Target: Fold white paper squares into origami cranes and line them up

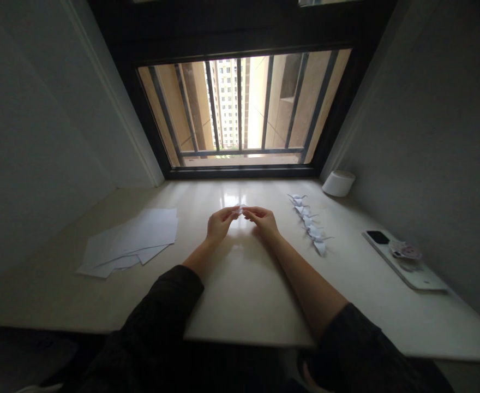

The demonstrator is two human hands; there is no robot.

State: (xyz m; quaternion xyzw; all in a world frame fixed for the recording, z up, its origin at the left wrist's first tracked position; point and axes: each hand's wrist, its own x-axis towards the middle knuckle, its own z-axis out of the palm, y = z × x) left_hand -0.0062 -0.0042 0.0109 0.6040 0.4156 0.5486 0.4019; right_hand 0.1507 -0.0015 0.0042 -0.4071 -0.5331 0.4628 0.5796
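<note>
Between my two hands, above the middle of the white sill, is a small folded piece of white paper (241,208). My left hand (220,222) pinches its left side with thumb and fingers. From the right, my right hand (263,219) grips the other side the same way. Fingers cover much of the paper, so its exact folded shape is hard to make out. A row of several folded paper cranes (309,221) stands to the right of my right hand. Off to the left lies a loose stack of white paper sheets (131,237).
The pale windowsill (240,295) has its front edge close to my body. A phone (403,262) with a round grip lies at the right by the wall. A white rounded object (339,183) sits in the back right corner. A barred window (240,109) rises behind.
</note>
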